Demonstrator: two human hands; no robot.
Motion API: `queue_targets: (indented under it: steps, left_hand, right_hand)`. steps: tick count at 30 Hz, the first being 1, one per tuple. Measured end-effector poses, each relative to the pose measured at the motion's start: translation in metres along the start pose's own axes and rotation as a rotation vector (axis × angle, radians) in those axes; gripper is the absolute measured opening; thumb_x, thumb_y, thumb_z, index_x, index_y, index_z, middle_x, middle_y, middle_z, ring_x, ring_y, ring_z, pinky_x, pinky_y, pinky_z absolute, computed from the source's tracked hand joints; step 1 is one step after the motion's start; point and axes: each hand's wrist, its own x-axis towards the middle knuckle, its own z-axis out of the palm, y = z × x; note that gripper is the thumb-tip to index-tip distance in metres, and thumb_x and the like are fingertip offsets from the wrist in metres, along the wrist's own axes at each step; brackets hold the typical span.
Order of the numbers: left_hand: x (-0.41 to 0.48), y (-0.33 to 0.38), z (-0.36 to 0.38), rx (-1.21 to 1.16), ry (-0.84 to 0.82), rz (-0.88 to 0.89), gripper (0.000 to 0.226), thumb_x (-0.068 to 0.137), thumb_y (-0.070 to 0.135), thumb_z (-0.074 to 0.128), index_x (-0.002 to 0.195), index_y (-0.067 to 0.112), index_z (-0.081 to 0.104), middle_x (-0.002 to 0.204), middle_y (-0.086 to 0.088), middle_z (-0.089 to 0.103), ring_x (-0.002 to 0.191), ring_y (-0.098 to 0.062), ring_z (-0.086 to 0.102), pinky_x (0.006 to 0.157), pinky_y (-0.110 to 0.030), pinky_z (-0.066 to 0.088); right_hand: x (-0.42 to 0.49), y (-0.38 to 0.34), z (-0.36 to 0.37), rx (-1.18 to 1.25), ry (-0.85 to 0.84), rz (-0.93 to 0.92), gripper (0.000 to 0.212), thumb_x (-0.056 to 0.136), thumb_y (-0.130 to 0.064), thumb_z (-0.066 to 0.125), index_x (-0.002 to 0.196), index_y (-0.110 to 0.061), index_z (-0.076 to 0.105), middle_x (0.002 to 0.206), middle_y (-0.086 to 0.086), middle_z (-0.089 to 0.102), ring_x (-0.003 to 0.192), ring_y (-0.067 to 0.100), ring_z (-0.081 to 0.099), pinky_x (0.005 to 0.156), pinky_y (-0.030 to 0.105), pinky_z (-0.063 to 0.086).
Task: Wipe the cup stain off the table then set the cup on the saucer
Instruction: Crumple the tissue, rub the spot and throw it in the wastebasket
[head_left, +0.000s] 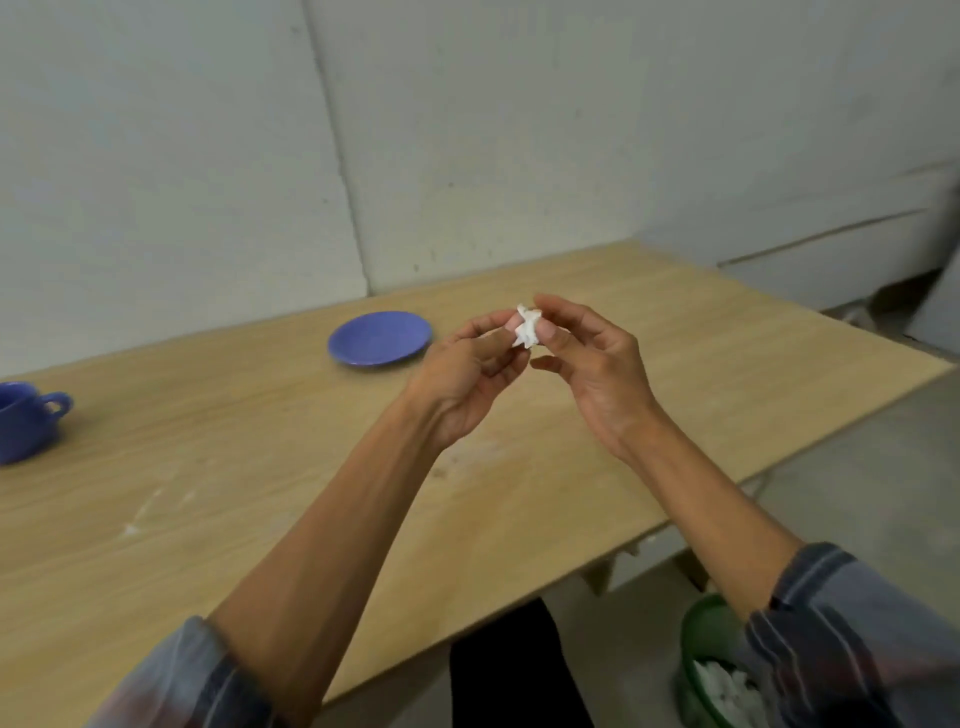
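Note:
Both my hands are raised above the middle of the wooden table (260, 493), pinching a small crumpled white tissue (528, 327) between their fingertips. My left hand (467, 379) holds it from the left and my right hand (592, 369) from the right. A blue saucer (380, 338) lies on the table just left of my hands, with nothing on it. A blue cup (26, 421) stands upright at the far left edge of the view, handle pointing right. Faint pale smears (150, 509) mark the tabletop in the near left part; I cannot tell a clear stain.
A green bin (701, 670) holding white crumpled tissues stands on the floor at the lower right, partly behind my right sleeve. A grey wall runs close behind the table. The table's right edge drops off to the concrete floor.

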Motion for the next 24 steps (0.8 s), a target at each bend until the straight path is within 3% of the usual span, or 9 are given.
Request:
queue_targets:
  steps: [5, 11, 14, 16, 19, 24]
  left_hand:
    - [-0.001, -0.066, 0.085, 0.011, -0.076, -0.112, 0.010, 0.087, -0.005, 0.061, 0.089, 0.005, 0.060, 0.076, -0.009, 0.071, 0.066, -0.016, 0.070, 0.064, -0.022, 0.059]
    - [-0.030, -0.149, 0.172, 0.289, -0.182, -0.157, 0.006, 0.090, 0.012, 0.062, 0.096, 0.011, 0.062, 0.091, -0.006, 0.073, 0.086, -0.016, 0.071, 0.078, -0.031, 0.055]
    - [-0.042, -0.186, 0.196, 0.421, -0.272, -0.202, 0.019, 0.094, 0.023, 0.056, 0.106, 0.010, 0.064, 0.097, -0.002, 0.074, 0.095, -0.013, 0.070, 0.083, -0.033, 0.050]
    - [-0.048, -0.211, 0.200, 0.571, -0.308, -0.203, 0.022, 0.095, 0.028, 0.053, 0.108, 0.014, 0.064, 0.099, 0.002, 0.074, 0.097, -0.013, 0.068, 0.084, -0.033, 0.050]
    - [-0.049, -0.251, 0.188, 0.785, -0.324, -0.189, 0.022, 0.096, 0.031, 0.053, 0.107, 0.016, 0.064, 0.098, 0.004, 0.074, 0.092, -0.012, 0.068, 0.072, -0.025, 0.049]
    - [-0.035, -0.304, 0.148, 1.046, -0.430, -0.328, 0.018, 0.096, 0.022, 0.052, 0.104, 0.012, 0.065, 0.098, -0.002, 0.074, 0.084, -0.014, 0.069, 0.062, -0.016, 0.047]
  right_hand:
    - [-0.047, -0.026, -0.086, -0.035, 0.205, -0.052, 0.032, 0.073, -0.023, 0.072, 0.104, -0.013, 0.071, 0.096, 0.002, 0.076, 0.096, 0.018, 0.068, 0.082, 0.033, 0.054]
    - [-0.118, -0.049, -0.174, -0.148, 0.523, -0.115, 0.024, 0.080, -0.009, 0.072, 0.103, -0.013, 0.072, 0.095, 0.003, 0.076, 0.095, 0.020, 0.071, 0.090, 0.036, 0.056]
    - [-0.151, -0.050, -0.210, -0.196, 0.640, -0.111, 0.026, 0.080, -0.008, 0.072, 0.104, -0.017, 0.071, 0.091, -0.003, 0.076, 0.090, 0.014, 0.071, 0.088, 0.031, 0.056]
    - [-0.173, -0.039, -0.231, -0.198, 0.724, -0.073, 0.027, 0.080, -0.007, 0.072, 0.102, -0.022, 0.070, 0.089, -0.003, 0.076, 0.086, 0.011, 0.070, 0.082, 0.026, 0.055]
    - [-0.205, -0.005, -0.259, -0.159, 0.878, 0.007, 0.020, 0.080, -0.008, 0.072, 0.097, -0.019, 0.072, 0.091, 0.003, 0.076, 0.084, 0.015, 0.070, 0.074, 0.027, 0.056]
    - [-0.238, 0.079, -0.281, -0.040, 1.000, 0.315, 0.019, 0.079, -0.005, 0.073, 0.096, -0.012, 0.073, 0.089, 0.005, 0.075, 0.078, 0.015, 0.071, 0.072, 0.026, 0.057]
